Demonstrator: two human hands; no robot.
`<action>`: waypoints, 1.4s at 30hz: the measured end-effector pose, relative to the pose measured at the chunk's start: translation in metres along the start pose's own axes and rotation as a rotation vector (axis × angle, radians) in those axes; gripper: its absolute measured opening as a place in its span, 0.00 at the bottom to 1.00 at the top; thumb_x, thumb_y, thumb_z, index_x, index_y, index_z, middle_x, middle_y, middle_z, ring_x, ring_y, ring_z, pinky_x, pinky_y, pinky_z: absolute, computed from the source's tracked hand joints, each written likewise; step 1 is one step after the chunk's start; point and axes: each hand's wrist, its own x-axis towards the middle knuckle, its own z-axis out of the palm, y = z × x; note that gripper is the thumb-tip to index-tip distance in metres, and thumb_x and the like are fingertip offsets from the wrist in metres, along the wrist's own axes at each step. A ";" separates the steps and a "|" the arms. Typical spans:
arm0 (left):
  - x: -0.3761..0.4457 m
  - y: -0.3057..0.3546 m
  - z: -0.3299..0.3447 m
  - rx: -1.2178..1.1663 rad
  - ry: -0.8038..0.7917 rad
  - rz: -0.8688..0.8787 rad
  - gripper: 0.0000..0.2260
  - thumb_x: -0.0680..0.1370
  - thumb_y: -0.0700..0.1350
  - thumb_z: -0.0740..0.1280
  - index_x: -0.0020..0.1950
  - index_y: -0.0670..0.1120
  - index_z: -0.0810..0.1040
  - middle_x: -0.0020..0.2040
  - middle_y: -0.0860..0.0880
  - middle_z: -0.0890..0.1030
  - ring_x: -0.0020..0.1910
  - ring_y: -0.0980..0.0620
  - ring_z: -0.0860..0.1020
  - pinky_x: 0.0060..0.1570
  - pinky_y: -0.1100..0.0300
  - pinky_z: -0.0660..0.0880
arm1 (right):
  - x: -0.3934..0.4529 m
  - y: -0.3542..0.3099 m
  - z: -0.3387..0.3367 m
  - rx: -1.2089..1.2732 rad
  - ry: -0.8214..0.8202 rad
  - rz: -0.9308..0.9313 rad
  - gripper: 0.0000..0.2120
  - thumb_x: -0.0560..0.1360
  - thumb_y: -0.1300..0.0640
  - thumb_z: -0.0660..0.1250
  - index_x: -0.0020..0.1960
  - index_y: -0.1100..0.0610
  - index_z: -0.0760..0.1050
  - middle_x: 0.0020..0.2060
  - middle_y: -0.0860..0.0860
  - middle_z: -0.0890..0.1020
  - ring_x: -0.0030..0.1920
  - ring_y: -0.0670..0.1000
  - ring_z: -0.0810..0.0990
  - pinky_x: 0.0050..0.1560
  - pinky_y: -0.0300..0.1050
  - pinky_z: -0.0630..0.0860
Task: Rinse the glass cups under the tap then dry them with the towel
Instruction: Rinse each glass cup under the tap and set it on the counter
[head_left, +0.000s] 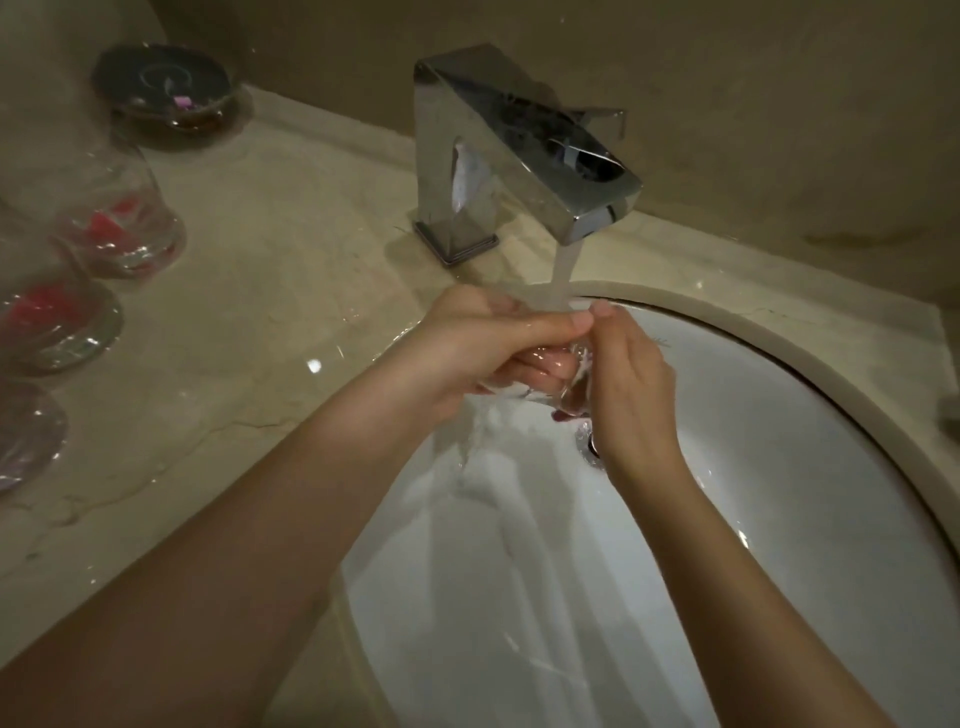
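Beige counter (270, 291) rings the sink (779, 467); under the tap (524, 150), left hand (467, 353) wraps the cup (524, 384) upright, mouth to the stream; right hand (631, 384) pinches its rim opposite.

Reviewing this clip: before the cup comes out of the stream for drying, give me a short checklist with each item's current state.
1. Tap running: ok, water falls from the spout onto the cup.
2. Glass cup held securely: ok, left hand grips it and right hand pinches its rim.
3. Cup over the sink, not the counter: ok.
4. Cup fully rinsed inside: cannot tell, the glass is blurred by water and fingers.
5. Towel within reach: cannot tell, none is in view.
6. Space to set the cup down: ok, bare counter lies between the tap and the other glasses.
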 end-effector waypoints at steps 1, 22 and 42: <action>0.000 -0.002 0.003 -0.004 0.036 0.032 0.09 0.72 0.48 0.76 0.36 0.45 0.80 0.31 0.49 0.81 0.29 0.54 0.78 0.25 0.69 0.65 | 0.001 0.000 0.002 0.025 0.015 0.089 0.17 0.80 0.47 0.54 0.41 0.56 0.75 0.35 0.57 0.80 0.30 0.52 0.77 0.28 0.40 0.72; 0.014 -0.029 0.023 -0.195 0.303 0.263 0.20 0.68 0.55 0.74 0.24 0.51 0.67 0.27 0.50 0.68 0.30 0.49 0.69 0.33 0.54 0.67 | -0.015 -0.003 0.016 -0.041 -0.089 0.235 0.30 0.75 0.31 0.46 0.53 0.54 0.72 0.48 0.56 0.82 0.49 0.59 0.82 0.53 0.57 0.79; 0.018 -0.041 0.020 -0.505 0.267 0.247 0.21 0.73 0.54 0.65 0.56 0.38 0.76 0.45 0.44 0.84 0.42 0.48 0.84 0.39 0.56 0.78 | -0.004 -0.020 0.028 0.142 -0.076 0.342 0.30 0.71 0.28 0.61 0.54 0.54 0.73 0.54 0.53 0.81 0.55 0.56 0.80 0.61 0.56 0.75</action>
